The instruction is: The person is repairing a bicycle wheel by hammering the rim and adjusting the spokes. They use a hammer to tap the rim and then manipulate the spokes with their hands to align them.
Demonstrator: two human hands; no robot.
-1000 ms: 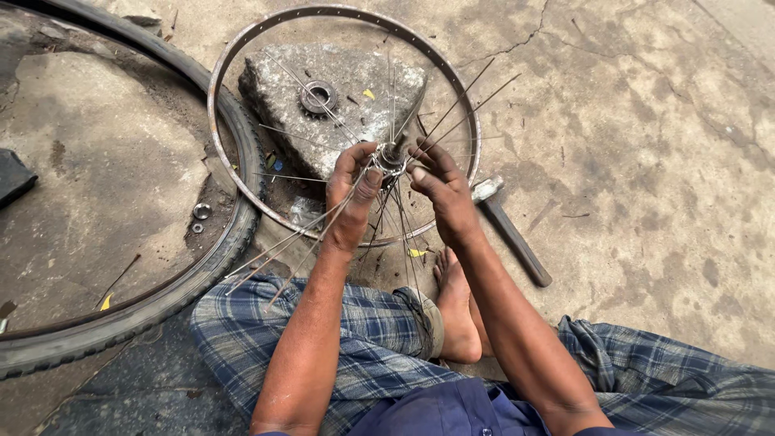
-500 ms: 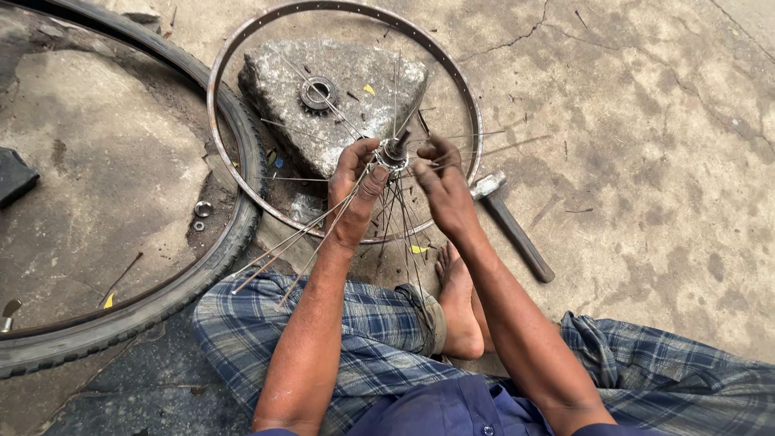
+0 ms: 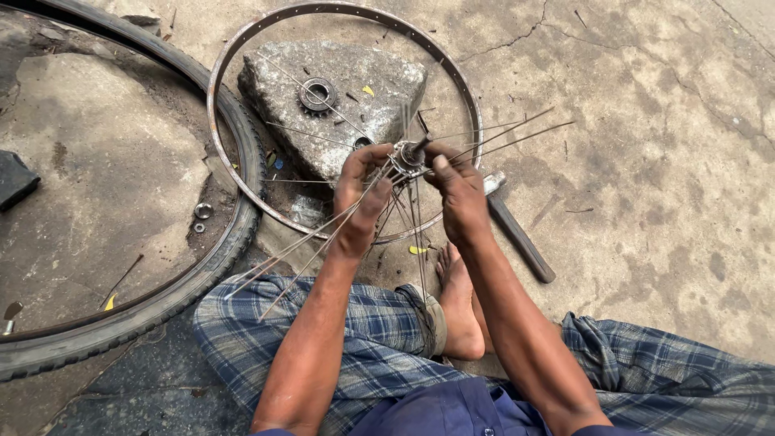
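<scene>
1. The floor (image 3: pixel 646 161) is cracked, stained concrete, outdoors by the look of it.
2. A tyre (image 3: pixel 194 274) curves at 9 o'clock; a stone (image 3: pixel 339 97) carrying a sprocket (image 3: pixel 317 94) lies inside the rim (image 3: pixel 242 64) at 12.
3. A hammer (image 3: pixel 517 234) lies at 3 o'clock.
4. Both hands, left (image 3: pixel 361 194) and right (image 3: pixel 456 190), grip the hub (image 3: pixel 410 153) with its loose spokes (image 3: pixel 508 133), at centre.
5. Since earlier, the grip is unchanged; the spokes fan further right.
</scene>
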